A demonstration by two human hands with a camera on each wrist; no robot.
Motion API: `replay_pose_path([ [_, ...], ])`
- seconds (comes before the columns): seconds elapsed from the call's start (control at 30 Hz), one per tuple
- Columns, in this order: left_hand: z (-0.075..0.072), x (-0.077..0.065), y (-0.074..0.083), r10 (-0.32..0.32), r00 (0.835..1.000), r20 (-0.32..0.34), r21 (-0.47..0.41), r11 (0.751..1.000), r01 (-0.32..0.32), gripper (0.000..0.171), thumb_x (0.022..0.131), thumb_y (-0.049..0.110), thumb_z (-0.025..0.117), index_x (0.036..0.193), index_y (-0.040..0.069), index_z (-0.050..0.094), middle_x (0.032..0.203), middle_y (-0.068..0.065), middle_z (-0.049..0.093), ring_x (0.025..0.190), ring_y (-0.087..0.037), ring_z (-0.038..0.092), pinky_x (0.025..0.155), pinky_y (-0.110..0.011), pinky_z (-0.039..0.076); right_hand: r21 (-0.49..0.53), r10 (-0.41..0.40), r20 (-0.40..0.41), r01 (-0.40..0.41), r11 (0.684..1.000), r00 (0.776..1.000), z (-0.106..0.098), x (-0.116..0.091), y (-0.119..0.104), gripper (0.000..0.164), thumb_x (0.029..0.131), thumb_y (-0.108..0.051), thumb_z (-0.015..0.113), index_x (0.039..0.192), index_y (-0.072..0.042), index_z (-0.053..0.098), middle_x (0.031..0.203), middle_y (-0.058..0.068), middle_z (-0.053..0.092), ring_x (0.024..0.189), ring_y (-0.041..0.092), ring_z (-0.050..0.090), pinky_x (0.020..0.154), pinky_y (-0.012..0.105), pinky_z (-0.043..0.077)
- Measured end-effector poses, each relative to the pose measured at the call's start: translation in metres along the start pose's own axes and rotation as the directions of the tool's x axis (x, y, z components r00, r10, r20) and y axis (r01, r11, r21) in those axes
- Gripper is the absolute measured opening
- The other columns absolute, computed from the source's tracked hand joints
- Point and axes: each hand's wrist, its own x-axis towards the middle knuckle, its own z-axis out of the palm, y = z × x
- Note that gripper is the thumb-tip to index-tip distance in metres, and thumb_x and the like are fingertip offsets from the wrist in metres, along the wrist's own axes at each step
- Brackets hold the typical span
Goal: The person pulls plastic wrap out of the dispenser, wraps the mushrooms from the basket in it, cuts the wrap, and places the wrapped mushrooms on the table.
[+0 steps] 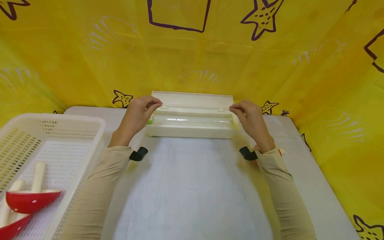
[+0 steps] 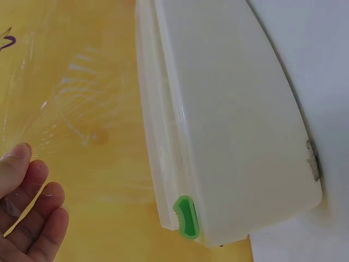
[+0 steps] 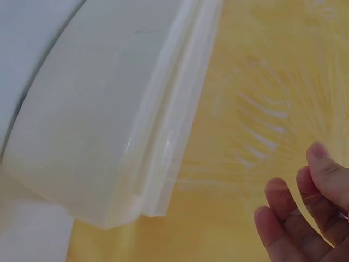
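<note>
A white cling film dispenser [image 1: 192,132] stands at the far edge of the table, its lid [image 1: 192,98] raised at the back and a roll of film [image 1: 192,120] inside. My left hand [image 1: 139,113] pinches one corner of the clear cling film [image 2: 82,103] between thumb and fingertips. At the opposite corner, my right hand [image 1: 249,116] pinches it the same way. Between them the film stretches above the box, wrinkled near the fingers in both wrist views. A green piece [image 2: 187,217] sits at the dispenser's left end.
On the left stands a white plastic basket [image 1: 69,117] holding red ladles [image 1: 33,201] with pale handles. A white cloth [image 1: 186,186] covers the table. Behind and to the right hangs a yellow sheet [image 1: 192,53] with starfish drawings.
</note>
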Motion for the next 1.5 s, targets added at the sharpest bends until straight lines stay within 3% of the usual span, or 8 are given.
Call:
replay_pose_path([
  [0.43,-0.006,0.002,0.008,0.052,0.997,-0.06,-0.002,0.999,-0.052,0.011,0.092,0.005,0.068,0.097,-0.003,0.074,0.094,-0.017,0.074,0.078,-0.027,0.063,0.07,-0.022,0.042,0.022,-0.044,-0.069,0.046,0.999,0.997,-0.006,0.003,-0.006,0.011,0.09,-0.001,0.068,0.097,0.005,0.073,0.09,0.019,0.07,0.087,0.031,0.066,0.078,0.003,0.04],
  [0.8,-0.015,0.003,0.02,0.056,0.993,-0.102,-0.007,0.998,-0.057,0.014,0.094,0.006,0.065,0.1,-0.002,0.074,0.097,-0.017,0.074,0.084,-0.028,0.066,0.073,-0.017,0.041,0.005,-0.071,-0.134,0.072,0.997,0.989,-0.016,0.005,-0.016,0.012,0.09,-0.006,0.069,0.095,0.004,0.073,0.086,0.019,0.068,0.081,0.029,0.064,0.077,0.009,0.041],
  [1.1,-0.023,0.004,0.033,0.065,0.987,-0.146,0.002,0.998,-0.065,0.015,0.094,0.006,0.064,0.102,-0.003,0.073,0.098,-0.018,0.073,0.084,-0.027,0.065,0.075,-0.016,0.042,0.017,-0.095,-0.165,0.1,0.995,0.982,-0.027,0.006,-0.027,0.014,0.09,-0.006,0.069,0.095,0.007,0.071,0.091,0.021,0.069,0.084,0.03,0.065,0.08,0.003,0.042],
  [1.5,-0.035,0.002,0.049,0.124,0.964,-0.235,0.001,0.992,-0.127,0.012,0.089,0.004,0.07,0.096,-0.005,0.074,0.088,-0.019,0.071,0.078,-0.024,0.059,0.073,-0.019,0.04,0.005,-0.141,-0.25,0.147,0.989,0.958,-0.041,0.005,-0.043,0.012,0.089,-0.004,0.07,0.095,0.006,0.073,0.089,0.018,0.07,0.079,0.022,0.062,0.08,0.005,0.045],
])
